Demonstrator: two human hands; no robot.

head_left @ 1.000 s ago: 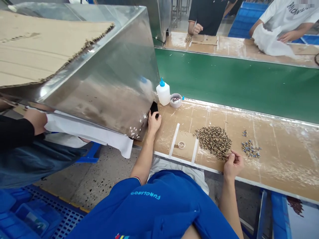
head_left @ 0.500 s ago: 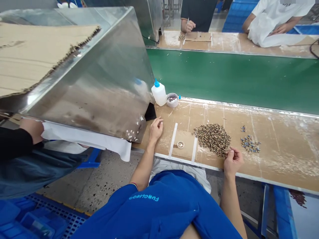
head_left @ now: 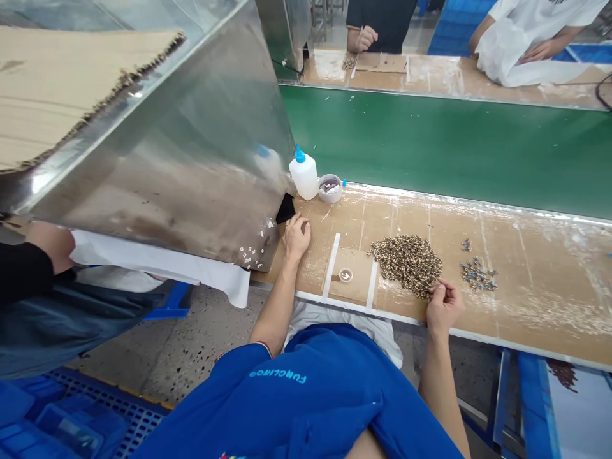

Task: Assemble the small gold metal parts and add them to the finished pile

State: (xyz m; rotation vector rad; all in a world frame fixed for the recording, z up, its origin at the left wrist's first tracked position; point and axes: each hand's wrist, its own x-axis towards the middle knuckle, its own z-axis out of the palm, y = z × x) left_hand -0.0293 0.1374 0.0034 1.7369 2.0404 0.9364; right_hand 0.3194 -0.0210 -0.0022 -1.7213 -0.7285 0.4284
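Observation:
My left hand rests on the cardboard-covered bench with fingers curled, right beside a black phone-like slab at the foot of a big steel hopper. My right hand is pinched at the near edge of a pile of small brass-coloured parts; what sits between the fingertips is too small to name. Between my hands lies a taped cardboard square with a small ring on it. A small cluster of blue-grey parts lies to the right of the pile.
A white glue bottle with a blue cap and a small round tub stand by the green conveyor belt. Other people's hands work at the far bench and at the left under the hopper.
My left hand drew back from the black slab and then returned close to it. My right hand stayed pinched at the pile's edge.

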